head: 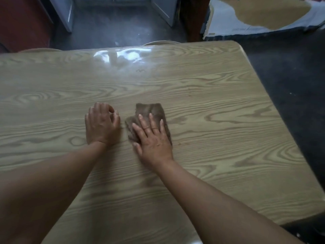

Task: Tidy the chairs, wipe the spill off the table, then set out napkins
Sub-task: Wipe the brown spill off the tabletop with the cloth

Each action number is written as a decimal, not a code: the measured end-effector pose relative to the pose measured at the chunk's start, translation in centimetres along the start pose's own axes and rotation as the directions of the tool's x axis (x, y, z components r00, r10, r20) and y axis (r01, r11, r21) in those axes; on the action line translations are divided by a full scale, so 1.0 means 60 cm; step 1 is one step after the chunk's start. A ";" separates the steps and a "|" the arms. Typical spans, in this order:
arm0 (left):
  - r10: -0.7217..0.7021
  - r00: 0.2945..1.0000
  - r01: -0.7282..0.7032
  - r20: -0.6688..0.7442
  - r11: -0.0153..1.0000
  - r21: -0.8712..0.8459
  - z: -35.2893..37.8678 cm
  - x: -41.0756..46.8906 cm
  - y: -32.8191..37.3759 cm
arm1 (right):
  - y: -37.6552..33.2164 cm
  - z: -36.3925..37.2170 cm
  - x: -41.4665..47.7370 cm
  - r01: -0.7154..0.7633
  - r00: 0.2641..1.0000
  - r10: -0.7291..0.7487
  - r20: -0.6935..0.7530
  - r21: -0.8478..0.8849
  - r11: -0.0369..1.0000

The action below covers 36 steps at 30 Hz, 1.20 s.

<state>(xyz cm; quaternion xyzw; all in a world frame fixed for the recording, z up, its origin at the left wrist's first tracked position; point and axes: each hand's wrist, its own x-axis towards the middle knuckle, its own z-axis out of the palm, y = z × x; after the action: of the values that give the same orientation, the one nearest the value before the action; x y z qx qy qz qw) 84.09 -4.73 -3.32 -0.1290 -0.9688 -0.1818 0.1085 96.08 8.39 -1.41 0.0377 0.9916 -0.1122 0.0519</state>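
A brown cloth (151, 110) lies flat on the wood-grain table (219, 106), near its middle. My right hand (153, 138) presses down on the cloth with fingers spread flat. My left hand (102, 124) rests on the bare tabletop just left of the cloth, fingers loosely curled, holding nothing. A small dark smear (140, 70) shows on the table farther back, near a bright glare patch. No napkins are in view.
Two curved chair backs peek over the table's far edge, one (161, 43) at centre and one (40, 49) at left. Dark floor surrounds the table. A torn white and tan sheet (260, 16) lies at the back right. Grey cabinet doors (66, 13) stand behind.
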 end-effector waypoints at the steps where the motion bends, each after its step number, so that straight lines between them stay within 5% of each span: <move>1: -0.001 1.000 0.001 0.005 1.000 -0.004 0.000 0.000 0.000 | 0.010 0.001 -0.008 0.054 0.998 -0.053 0.035 -0.023 0.998; 4: -0.007 0.999 0.007 0.034 1.000 0.003 -0.006 0.001 0.003 | 0.061 -0.020 -0.022 0.050 0.996 -0.044 0.071 -0.084 0.995; 10: -0.140 0.983 0.139 0.118 0.990 0.022 -0.020 -0.010 0.025 | 0.188 -0.059 -0.072 -0.386 0.923 0.385 0.010 0.011 0.923; 14: -0.175 0.964 0.173 0.202 0.985 0.029 -0.036 -0.021 0.057 | 0.136 -0.052 -0.087 -0.499 0.867 0.496 0.059 0.069 0.864; 18: -0.199 0.942 0.209 0.272 0.978 -0.010 -0.054 -0.031 0.095 | -0.002 -0.037 -0.105 -0.200 0.973 0.198 0.115 0.007 0.980; 21: -0.232 0.924 0.256 0.304 0.966 -0.041 -0.058 -0.039 0.117 | -0.043 -0.026 -0.114 0.102 0.952 -0.099 0.288 0.004 0.995; 25: -0.200 0.927 0.229 0.317 0.972 -0.056 -0.056 -0.046 0.141 | 0.022 -0.028 -0.134 0.189 0.947 -0.177 0.270 -0.021 0.982; 31: -0.146 0.915 0.190 0.375 0.978 -0.083 -0.052 -0.046 0.180 | 0.161 -0.063 -0.183 -0.266 0.930 0.279 0.238 -0.084 0.960; 36: -0.094 0.904 0.152 0.417 0.983 -0.107 -0.061 -0.058 0.192 | 0.191 -0.087 -0.155 -0.473 0.880 0.462 0.107 0.120 0.873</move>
<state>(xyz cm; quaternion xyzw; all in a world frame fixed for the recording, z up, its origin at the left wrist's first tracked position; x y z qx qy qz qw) 91.32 3.53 2.87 -0.1098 -0.9614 -0.2232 -0.1177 105.80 20.14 2.21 0.2756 0.9398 -0.1681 0.1121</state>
